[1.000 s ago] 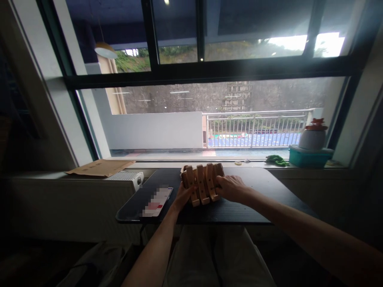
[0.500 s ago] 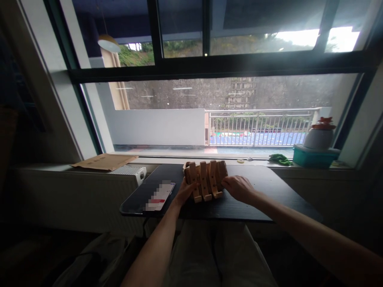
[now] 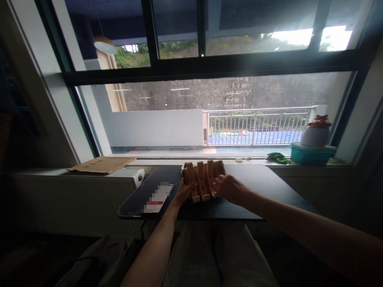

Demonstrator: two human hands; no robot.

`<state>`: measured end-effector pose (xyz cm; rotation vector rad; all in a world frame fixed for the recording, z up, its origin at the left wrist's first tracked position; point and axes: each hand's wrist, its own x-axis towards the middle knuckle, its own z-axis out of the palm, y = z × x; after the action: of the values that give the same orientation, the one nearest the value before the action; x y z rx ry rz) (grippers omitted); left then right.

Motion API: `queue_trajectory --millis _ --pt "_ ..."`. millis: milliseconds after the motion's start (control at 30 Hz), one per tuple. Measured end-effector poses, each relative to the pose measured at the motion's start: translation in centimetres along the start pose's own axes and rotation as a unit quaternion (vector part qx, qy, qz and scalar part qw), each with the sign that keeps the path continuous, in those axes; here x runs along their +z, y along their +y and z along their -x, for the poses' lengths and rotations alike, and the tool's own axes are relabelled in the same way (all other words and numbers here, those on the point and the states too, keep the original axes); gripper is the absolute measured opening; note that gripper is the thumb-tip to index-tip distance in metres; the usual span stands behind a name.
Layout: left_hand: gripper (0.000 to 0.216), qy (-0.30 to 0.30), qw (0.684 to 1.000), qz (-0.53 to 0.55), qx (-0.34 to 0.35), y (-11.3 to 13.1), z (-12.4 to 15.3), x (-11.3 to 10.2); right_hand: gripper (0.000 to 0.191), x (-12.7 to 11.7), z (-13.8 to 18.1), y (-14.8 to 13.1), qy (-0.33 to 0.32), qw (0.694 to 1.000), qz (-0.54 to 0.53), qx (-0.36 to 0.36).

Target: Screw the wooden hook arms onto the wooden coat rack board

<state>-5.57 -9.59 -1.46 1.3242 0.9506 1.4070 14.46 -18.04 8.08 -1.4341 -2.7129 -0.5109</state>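
Observation:
A brown wooden object [image 3: 200, 181] with three pale slats, hooked at their lower ends and marked with small dark holes, is propped up on the black table [image 3: 263, 187]. My left hand [image 3: 184, 193] grips its left side, the thumb lying over the front by the left slat. At the right slat, my right hand [image 3: 229, 189] is closed, its fingers curled against the front. Whatever may be between those fingers is too small or hidden to make out. A phone [image 3: 158, 198] with a lit, pixelated screen lies left of my left hand.
Behind the table runs a window sill with a brown envelope [image 3: 101, 164], a green cloth [image 3: 278, 158], a tape roll [image 3: 239, 160] and a teal box [image 3: 311, 154] under a white container [image 3: 316, 135]. A white radiator [image 3: 127, 175] stands left of the table.
My right hand has moved slightly left, from the object's right edge onto its right slat. My left hand keeps its grip. The whole view has shifted a little.

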Motion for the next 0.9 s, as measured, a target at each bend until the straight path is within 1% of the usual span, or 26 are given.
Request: queue_trajectory --millis 33,100,200,267,333,367,467,567,667,733,800,900 --pt "0.044 -0.004 1.0 0.002 -0.001 0.0 0.0 0.0 0.02 0.3 0.1 0.1 0.0 1.0 -0.006 0.017" --pt "0.043 -0.01 1.0 0.006 -0.003 0.0 0.0 0.0 0.023 0.9 0.4 0.2 0.004 0.997 -0.018 0.072" --pt "0.047 -0.007 1.0 0.01 -0.002 -0.2 0.0 0.0 0.033 1.9 0.8 0.5 0.007 0.987 -0.029 0.156" --pt "0.049 0.0 1.0 0.01 0.004 -0.2 0.0 0.0 0.038 2.2 0.9 0.6 0.005 0.983 -0.031 0.18" --pt "0.05 0.004 1.0 0.008 0.011 -0.1 0.1 0.1 0.038 1.9 0.7 0.6 0.003 0.984 -0.026 0.177" --pt "0.05 0.003 1.0 0.007 0.015 0.0 0.2 0.1 0.035 1.5 0.6 0.5 0.003 0.986 -0.021 0.165" --pt "0.049 0.001 1.0 0.007 0.024 0.3 0.3 0.3 0.019 0.5 0.0 0.0 0.006 0.995 0.0 0.095" --pt "0.049 0.0 1.0 0.008 0.027 0.5 0.4 0.5 0.019 0.3 -0.4 -0.5 0.003 1.0 0.02 0.017" --pt "0.05 -0.003 1.0 0.01 0.024 0.4 0.4 0.4 0.021 0.9 -0.3 -0.6 -0.005 1.0 0.014 -0.015" --pt "0.052 -0.007 1.0 0.011 0.021 0.2 0.3 0.3 0.022 1.4 -0.1 -0.3 -0.008 1.0 0.001 0.003" --pt "0.053 -0.009 1.0 0.011 0.019 0.0 0.1 0.2 0.023 1.9 0.2 0.3 -0.009 0.998 -0.015 0.056" --pt "0.054 -0.004 1.0 0.013 0.021 -0.5 0.0 0.1 0.031 2.6 0.7 1.0 -0.008 0.989 -0.036 0.145"
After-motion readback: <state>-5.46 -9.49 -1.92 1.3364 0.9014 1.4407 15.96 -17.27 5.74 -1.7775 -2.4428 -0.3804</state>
